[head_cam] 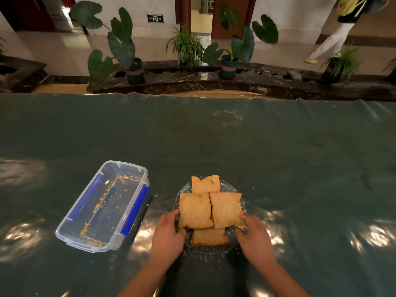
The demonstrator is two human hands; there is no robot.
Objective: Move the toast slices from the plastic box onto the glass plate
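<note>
Head view: toast slices [211,207] on glass plate [232,243], between left hand [168,236] and right hand [256,237] gripping its rim.

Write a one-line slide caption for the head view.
Both hands, left and right, at the glass plate holding toast slices; plastic box holds only crumbs.

Exit sign [155,18]: dark rectangular plate mounted low on pale wall [150,9] at far side of hall, between two doorways; pictogram of running figure in doorway, pale on dark, with arrow pointing right beside it; small line of characters at plate's left edge, too small to read; no other wording legible. Plastic box [102,206]: no label, brand or number visible. Glass plate [214,250]: unmarked. Table [278,168] covering: no print or lettering.
</note>
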